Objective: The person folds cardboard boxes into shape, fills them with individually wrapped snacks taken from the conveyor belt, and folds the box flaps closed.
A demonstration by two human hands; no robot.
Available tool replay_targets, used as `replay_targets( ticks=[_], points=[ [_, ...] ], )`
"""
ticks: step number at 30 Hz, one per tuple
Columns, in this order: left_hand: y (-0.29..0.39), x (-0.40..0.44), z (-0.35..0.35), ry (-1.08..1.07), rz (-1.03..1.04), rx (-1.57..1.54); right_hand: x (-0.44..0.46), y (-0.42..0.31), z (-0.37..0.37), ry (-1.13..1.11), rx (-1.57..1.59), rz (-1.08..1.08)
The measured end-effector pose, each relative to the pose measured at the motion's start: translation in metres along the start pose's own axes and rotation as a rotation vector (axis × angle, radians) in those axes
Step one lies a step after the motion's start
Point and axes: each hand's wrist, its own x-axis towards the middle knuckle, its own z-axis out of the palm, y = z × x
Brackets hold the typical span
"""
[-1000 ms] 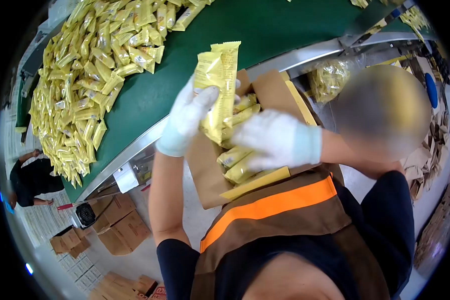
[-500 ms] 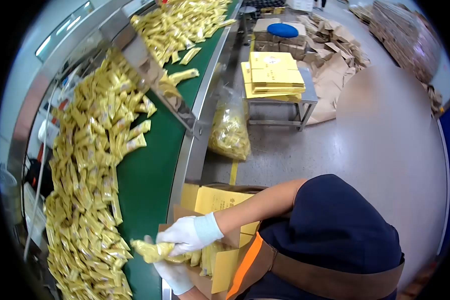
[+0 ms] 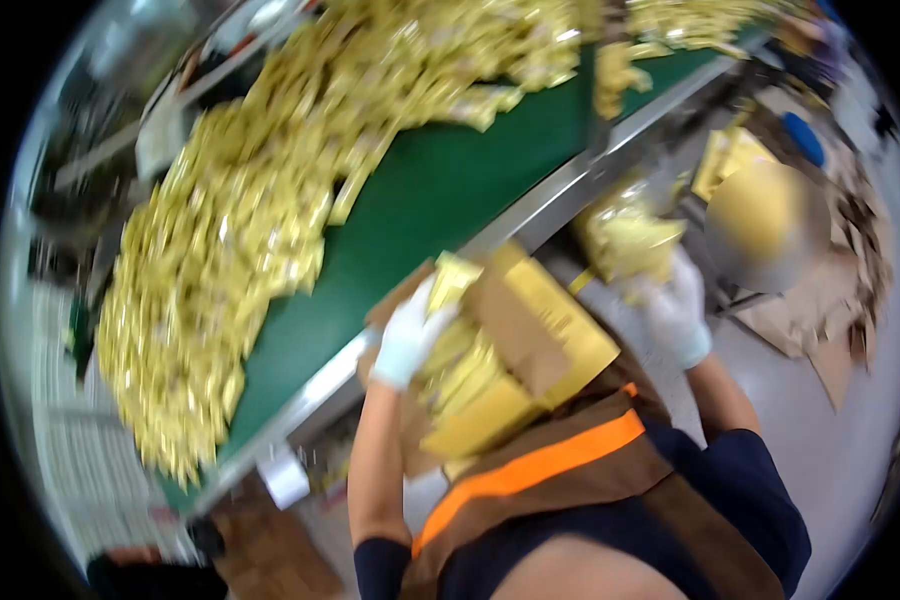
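My left hand (image 3: 410, 335), in a white glove, is closed on a yellow packet (image 3: 452, 281) over the far left side of an open cardboard box (image 3: 518, 338). Several yellow packets (image 3: 460, 372) lie inside that box. Out to the right, my right hand (image 3: 678, 308), also gloved, is beside a clear bag of yellow packets (image 3: 625, 235). A yellow packet shows at its fingers, but blur hides whether the fingers grip it.
A green conveyor (image 3: 420, 200) with a metal edge carries a large heap of yellow packets (image 3: 220, 270). Yellow sheets (image 3: 735, 160) and crumpled brown paper (image 3: 820, 310) lie at the right. Part of another person (image 3: 150, 578) shows at the lower left.
The view has swung back toward the conveyor. My right hand has moved away from my left hand and the box, out to the clear bag on the right.
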Motion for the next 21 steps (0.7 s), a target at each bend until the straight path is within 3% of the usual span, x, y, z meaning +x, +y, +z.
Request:
replay_targets(
  ticks=[2, 4, 5, 6, 8, 10, 12, 15, 16, 18, 21],
  points=[
    [0.012, -0.002, -0.007, -0.134, -0.145, 0.357, -0.006, 0.009, 0.007, 0.060, 0.124, -0.033],
    [-0.015, -0.008, 0.006, -0.063, -0.063, 0.378, -0.015, 0.016, 0.007, 0.145, 0.156, -0.031],
    [-0.023, -0.014, 0.007, -0.120, -0.141, 0.356, -0.020, 0.019, 0.005, 0.128, 0.144, -0.062],
    [-0.044, -0.020, 0.014, 0.009, 0.036, 0.396, -0.019, 0.022, 0.003, 0.112, 0.135, -0.093],
    [-0.019, -0.010, 0.003, -0.067, -0.072, 0.341, 0.005, 0.022, -0.008, 0.108, 0.114, -0.033],
    [-0.031, -0.016, 0.000, -0.115, -0.067, 0.162, 0.011, 0.019, -0.004, 0.171, 0.071, 0.038],
    [-0.037, -0.025, -0.007, -0.206, -0.066, -0.007, 0.018, 0.034, -0.008, 0.085, 0.072, 0.071],
    [0.013, -0.026, -0.002, -0.488, -0.172, 0.481, 0.042, 0.042, 0.003, 0.003, 0.146, 0.240],
    [0.026, -0.027, 0.003, -0.529, -0.232, 0.567, 0.057, 0.052, 0.019, -0.021, -0.010, 0.104],
    [0.008, -0.051, 0.026, -0.228, 0.025, 0.640, 0.092, 0.046, 0.053, -0.118, -0.364, -0.269],
    [0.011, -0.065, 0.025, -0.148, 0.057, 0.540, 0.161, 0.073, 0.082, -0.219, -1.013, -0.317]
  ],
)
